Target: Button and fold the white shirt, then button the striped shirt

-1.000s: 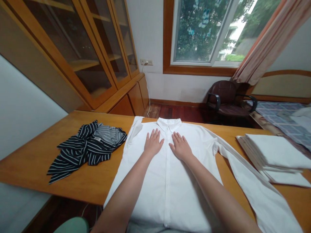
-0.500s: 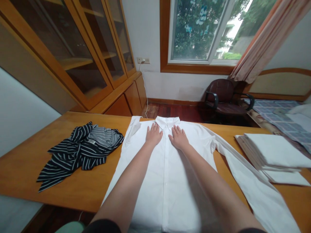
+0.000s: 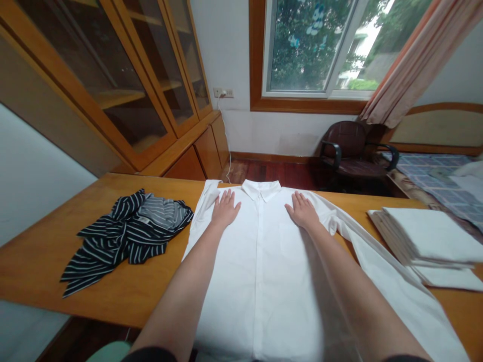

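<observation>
White shirt [image 3: 258, 291] lies spread on the wooden table [image 3: 113, 296] beneath the fingers. Left hand [image 3: 225, 210] and right hand [image 3: 303, 211]: palms down upon it, fingers extended, slightly parted. Collar [image 3: 268, 191] sits between them. Striped garment [image 3: 132, 231] lies left of the fingers; folded white cloths [image 3: 433, 234], right.

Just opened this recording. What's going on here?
A person's left hand and right hand rest open on the upper front of a white collared shirt, one each side of its placket. The shirt lies front up on a wooden table. To its left is a crumpled black-and-white striped garment; to its right, a stack of folded white cloth.
</observation>
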### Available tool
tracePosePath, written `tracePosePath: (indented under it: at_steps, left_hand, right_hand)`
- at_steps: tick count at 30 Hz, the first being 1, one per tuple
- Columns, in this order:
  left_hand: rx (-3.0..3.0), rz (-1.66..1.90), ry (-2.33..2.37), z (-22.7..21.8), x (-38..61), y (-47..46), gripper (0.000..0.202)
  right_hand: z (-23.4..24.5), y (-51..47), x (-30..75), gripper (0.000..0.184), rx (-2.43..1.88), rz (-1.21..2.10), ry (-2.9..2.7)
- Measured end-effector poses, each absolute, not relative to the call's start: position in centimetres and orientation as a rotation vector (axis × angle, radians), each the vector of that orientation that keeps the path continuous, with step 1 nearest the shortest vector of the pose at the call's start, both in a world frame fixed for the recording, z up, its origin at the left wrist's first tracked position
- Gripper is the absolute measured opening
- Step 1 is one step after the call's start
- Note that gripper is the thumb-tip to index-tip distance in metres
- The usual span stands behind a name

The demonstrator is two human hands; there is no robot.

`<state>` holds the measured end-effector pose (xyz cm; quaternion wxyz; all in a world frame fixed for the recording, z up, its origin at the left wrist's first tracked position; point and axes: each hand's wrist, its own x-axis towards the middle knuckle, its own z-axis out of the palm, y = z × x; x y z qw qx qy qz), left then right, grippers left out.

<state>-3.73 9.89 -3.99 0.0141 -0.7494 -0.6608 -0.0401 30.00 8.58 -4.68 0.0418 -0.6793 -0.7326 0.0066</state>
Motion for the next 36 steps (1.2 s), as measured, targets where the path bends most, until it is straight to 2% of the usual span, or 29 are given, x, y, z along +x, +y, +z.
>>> tracePosePath:
  at_steps: [26, 31, 36]
  left_hand:
    - [-2.318, -0.154, -2.047, -4.5, -5.1, 8.8, 0.067]
    - [-2.315, -0.152, -2.048, -4.5, -5.0, 8.8, 0.067]
    - [-2.31, -0.15, -2.071, -4.3, -4.8, 8.7, 0.067]
  right_hand:
    - [-4.7, 7.4, 31.3, 0.068, -2.125, -0.09, -2.215]
    - [-4.1, 6.6, 28.8, 0.062, -2.102, -0.092, -2.202]
    - [-3.6, 5.5, 23.7, 0.062, -1.897, 0.011, -2.325]
